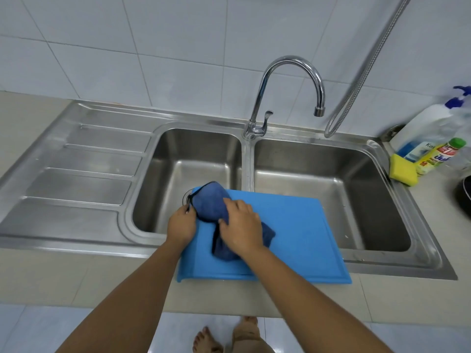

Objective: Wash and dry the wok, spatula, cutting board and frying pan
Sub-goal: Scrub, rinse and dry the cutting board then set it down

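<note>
The blue cutting board (293, 233) lay flat across the sink's (331, 146) front rim at lower centre, long axis running left-right. The left hand (181, 225) gripped its left edge. The right hand (242, 226), fingers curled, held a dark blue cloth (211, 202) on it.

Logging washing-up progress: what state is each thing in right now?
cutting board: lying across the front rim of the sink, over both bowls.
cloth: bunched on the board.
right hand: grips the cloth.
left hand: holds the board's left edge.
faucet: no water running.
sponge: lying on the counter.
green-capped bottle: cap on.
</note>
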Motion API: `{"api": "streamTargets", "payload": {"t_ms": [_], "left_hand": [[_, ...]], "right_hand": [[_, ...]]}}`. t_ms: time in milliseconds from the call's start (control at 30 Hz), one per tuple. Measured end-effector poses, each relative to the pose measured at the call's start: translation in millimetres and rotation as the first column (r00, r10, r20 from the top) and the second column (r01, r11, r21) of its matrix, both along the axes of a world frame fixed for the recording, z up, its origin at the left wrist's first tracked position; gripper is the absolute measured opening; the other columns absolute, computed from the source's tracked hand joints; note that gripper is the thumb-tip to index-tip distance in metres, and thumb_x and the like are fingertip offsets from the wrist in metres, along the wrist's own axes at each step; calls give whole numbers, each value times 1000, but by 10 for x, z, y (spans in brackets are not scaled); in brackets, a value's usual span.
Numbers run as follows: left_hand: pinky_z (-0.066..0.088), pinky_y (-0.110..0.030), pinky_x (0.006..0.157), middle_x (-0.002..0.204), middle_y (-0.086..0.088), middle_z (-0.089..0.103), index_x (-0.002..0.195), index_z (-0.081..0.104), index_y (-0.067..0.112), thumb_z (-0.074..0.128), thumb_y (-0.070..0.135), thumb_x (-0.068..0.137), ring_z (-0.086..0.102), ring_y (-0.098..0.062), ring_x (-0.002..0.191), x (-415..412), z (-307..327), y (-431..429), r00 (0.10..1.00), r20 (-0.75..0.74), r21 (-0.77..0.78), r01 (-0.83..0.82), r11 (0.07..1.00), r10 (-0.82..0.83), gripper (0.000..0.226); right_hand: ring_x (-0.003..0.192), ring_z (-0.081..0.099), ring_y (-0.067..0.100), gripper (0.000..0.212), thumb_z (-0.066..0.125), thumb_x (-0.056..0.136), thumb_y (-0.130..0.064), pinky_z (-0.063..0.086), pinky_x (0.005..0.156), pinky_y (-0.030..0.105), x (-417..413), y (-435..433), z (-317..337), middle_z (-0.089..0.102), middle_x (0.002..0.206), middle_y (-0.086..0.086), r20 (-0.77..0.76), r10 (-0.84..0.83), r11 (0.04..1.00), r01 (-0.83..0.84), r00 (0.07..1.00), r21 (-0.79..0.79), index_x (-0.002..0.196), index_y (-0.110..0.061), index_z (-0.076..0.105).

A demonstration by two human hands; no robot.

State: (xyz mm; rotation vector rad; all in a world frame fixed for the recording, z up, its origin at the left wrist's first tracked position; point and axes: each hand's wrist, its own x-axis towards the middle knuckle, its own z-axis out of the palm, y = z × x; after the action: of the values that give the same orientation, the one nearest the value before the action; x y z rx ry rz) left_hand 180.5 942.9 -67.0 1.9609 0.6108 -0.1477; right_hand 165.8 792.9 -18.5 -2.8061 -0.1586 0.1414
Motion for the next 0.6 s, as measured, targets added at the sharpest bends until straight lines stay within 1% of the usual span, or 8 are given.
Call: {"api": "streamTargets", "payload": {"t_ms": [100, 167, 233, 333, 400, 467, 533, 600], "left_hand": [[45, -38, 77, 97, -6, 65, 101, 64, 12, 41, 52, 98, 61, -25, 90, -12, -17, 13, 1000, -17, -55, 5, 998, -6, 47], [48, -41, 82, 97, -4, 65, 103, 64, 14, 40, 54, 98, 61, -24, 91, -26, -42, 7, 1000, -25, -65, 11, 998, -12, 48], [49, -44, 87, 98, -5, 64, 103, 62, 13, 39, 53, 98, 61, -26, 93, -13, -49, 5, 1000, -27, -60, 1, 998, -2, 47], [47, -41, 86, 100, -6, 63, 106, 61, 12, 39, 51, 99, 60, -26, 94, 5, -8, -18, 999, -32, -62, -15, 998, 13, 45], [45, -39, 82, 101, -8, 62, 108, 59, 11, 39, 50, 100, 59, -27, 94, 4, 25, -38, 999, -52, -62, -15, 998, 12, 45], [46, -39, 82, 102, -8, 62, 109, 56, 10, 37, 51, 100, 60, -27, 93, 31, 30, -20, 995, -95, -99, 1, 995, -10, 46], [51, -44, 87, 105, -13, 66, 110, 58, 8, 37, 49, 101, 64, -31, 94, 98, 48, 27, 983, -173, -250, 10, 968, -54, 47], [54, -45, 85, 106, -20, 69, 112, 62, 4, 39, 44, 102, 66, -36, 94, 133, 86, 92, 967, -234, -464, -15, 886, -106, 47]], "right_hand": [[117, 49, 33, 48, 50, 92, -31, 41, 94, 44, 331, -555, -111, 53, 128, 8, 12, -170, 985, 170, 985, -37, 140, -26, 43], [113, 53, 37, 44, 49, 90, -32, 45, 90, 43, 426, -1131, -158, 57, 123, 13, -14, -363, 930, 361, 932, -76, 133, -25, 49], [112, 54, 40, 44, 47, 89, -34, 46, 91, 43, 397, -1706, -157, 55, 125, 17, -69, -540, 838, 529, 839, -134, 132, -22, 49], [114, 52, 39, 47, 47, 91, -30, 46, 91, 43, 258, -2004, -108, 46, 130, 18, -128, -631, 767, 591, 765, -251, 136, -17, 43], [118, 49, 39, 49, 48, 91, -31, 44, 94, 43, 139, -1696, -54, 44, 135, 19, -135, -585, 800, 542, 800, -256, 137, -14, 41], [120, 47, 37, 51, 49, 92, -35, 42, 94, 42, -10, -1179, 7, 43, 136, 16, -129, -471, 871, 438, 873, -221, 137, -14, 41], [118, 46, 34, 53, 49, 91, -37, 42, 93, 42, -180, -634, 109, 42, 136, 12, -136, -296, 947, 273, 945, -168, 139, -16, 40], [118, 44, 34, 57, 50, 91, -37, 43, 92, 42, -384, -198, 221, 40, 137, 11, -161, -71, 991, 51, 984, -127, 143, -18, 37]]}}
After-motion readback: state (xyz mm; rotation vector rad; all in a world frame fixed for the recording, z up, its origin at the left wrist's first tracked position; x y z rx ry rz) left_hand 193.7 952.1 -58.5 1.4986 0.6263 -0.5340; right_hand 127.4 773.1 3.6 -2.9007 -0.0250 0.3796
